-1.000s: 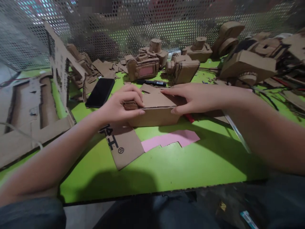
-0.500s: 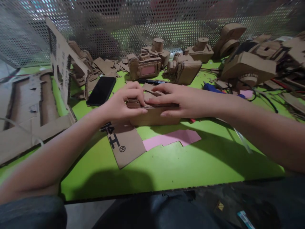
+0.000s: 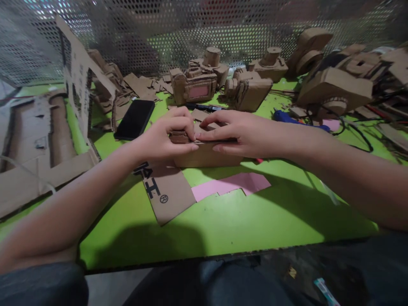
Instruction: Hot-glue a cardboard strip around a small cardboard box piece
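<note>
A small cardboard box (image 3: 207, 156) sits on the green table between my two hands. My left hand (image 3: 177, 131) grips its left end, fingers bent over the top and thumb along the near upper edge. On the right, my right hand (image 3: 234, 132) presses its fingers onto the top, with the thumb against the near side. Part of the top is hidden under the fingers. A printed flat piece of cardboard (image 3: 174, 193) lies in front of the box, beside a cut strip of pink paper (image 3: 231, 185).
A black phone (image 3: 135, 120) lies at the left. Cardboard camera models (image 3: 253, 93) stand behind. A blue glue gun (image 3: 295, 120) with a black cord lies at the right. A cut cardboard panel (image 3: 84, 85) stands at the left before a perforated metal screen (image 3: 178, 25).
Both hands keep their hold on the box, with only tiny finger shifts. The view has moved very slightly.
</note>
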A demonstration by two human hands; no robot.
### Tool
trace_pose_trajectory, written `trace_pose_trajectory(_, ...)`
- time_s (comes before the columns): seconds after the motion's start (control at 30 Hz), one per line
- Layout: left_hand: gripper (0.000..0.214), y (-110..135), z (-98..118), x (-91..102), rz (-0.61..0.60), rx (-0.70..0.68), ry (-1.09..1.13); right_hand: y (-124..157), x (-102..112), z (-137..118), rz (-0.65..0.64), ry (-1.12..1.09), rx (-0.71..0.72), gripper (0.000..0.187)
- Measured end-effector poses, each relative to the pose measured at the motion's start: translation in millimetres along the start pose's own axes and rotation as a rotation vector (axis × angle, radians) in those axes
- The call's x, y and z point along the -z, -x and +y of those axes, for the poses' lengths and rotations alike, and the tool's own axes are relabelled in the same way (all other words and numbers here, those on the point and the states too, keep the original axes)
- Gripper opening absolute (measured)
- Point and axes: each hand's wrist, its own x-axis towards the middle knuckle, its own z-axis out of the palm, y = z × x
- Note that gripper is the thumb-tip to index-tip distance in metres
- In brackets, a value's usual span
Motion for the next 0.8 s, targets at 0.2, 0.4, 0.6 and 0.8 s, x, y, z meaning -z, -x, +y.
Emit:
trace_pose_trajectory(0.2,0.015,0.8,-0.6,-0.9,0.022,-0.027,0.002,2.3,0.7,0.9,0.005,0.004,0.002,0.045)
trace_pose_trajectory(0.4,0.013,1.9,-2.7,-1.9,0.026,-0.046,0.000,3.3,1.3,-2.8,0.016,-0.046,-0.037,0.039)
trace_pose_trajectory(0.6,0.012,2.2,-6.5,-3.2,0.019,-0.036,-0.026,2.0,-2.3,-5.3,0.038,-0.074,-0.064,0.037)
trace_pose_trajectory(0.8,0.010,3.1,-4.1,-4.3,0.037,-0.055,-0.042,4.1,1.0,-7.8,0.005,-0.037,-0.118,0.041)
